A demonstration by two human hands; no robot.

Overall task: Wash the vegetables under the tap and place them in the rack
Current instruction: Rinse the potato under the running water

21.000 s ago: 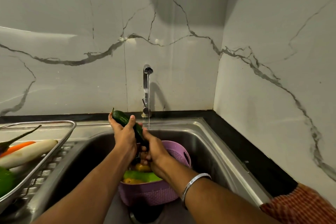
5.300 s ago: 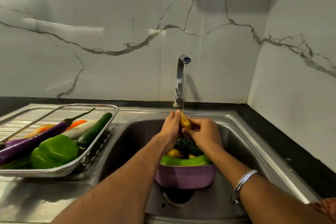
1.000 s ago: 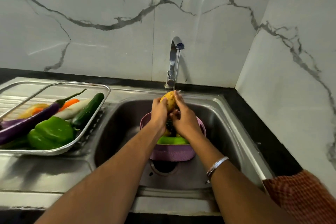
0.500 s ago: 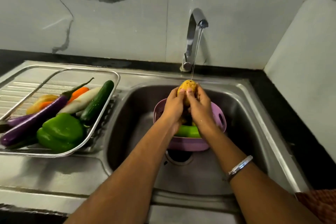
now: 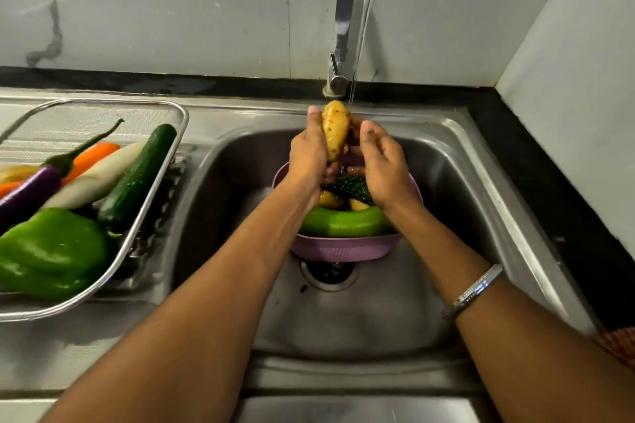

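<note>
Since half a second ago your view has dropped closer to the sink (image 5: 488,203); the potato (image 5: 335,129) sits in the same spot under the stream, but your right hand (image 5: 379,165) has opened off it a little. Your left hand (image 5: 307,156) grips the potato upright, thumb along its left side, fingers curled behind it. Right-hand fingers are loosely curled just beside the potato; can't tell if the fingertips touch it, and they hold nothing that I can see. A thin water stream from the tap (image 5: 350,10) lands on the potato's upper right edge. Directly below your hands, the purple colander (image 5: 343,247) stands in the basin over the drain (image 5: 330,273). It holds a long light-green vegetable (image 5: 343,221) across the near side, more potatoes (image 5: 330,199) and a dark green bumpy vegetable (image 5: 350,187). The rack (image 5: 144,237) is on the drainboard to your left, near edge overhanging toward the basin. In it: a cucumber (image 5: 137,178) along the right rim, a white radish (image 5: 99,178) next to it, a carrot (image 5: 91,158), a purple eggplant (image 5: 31,192) and a green bell pepper (image 5: 51,252) at the near end. A silver bangle (image 5: 476,288) is on your right wrist.
</note>
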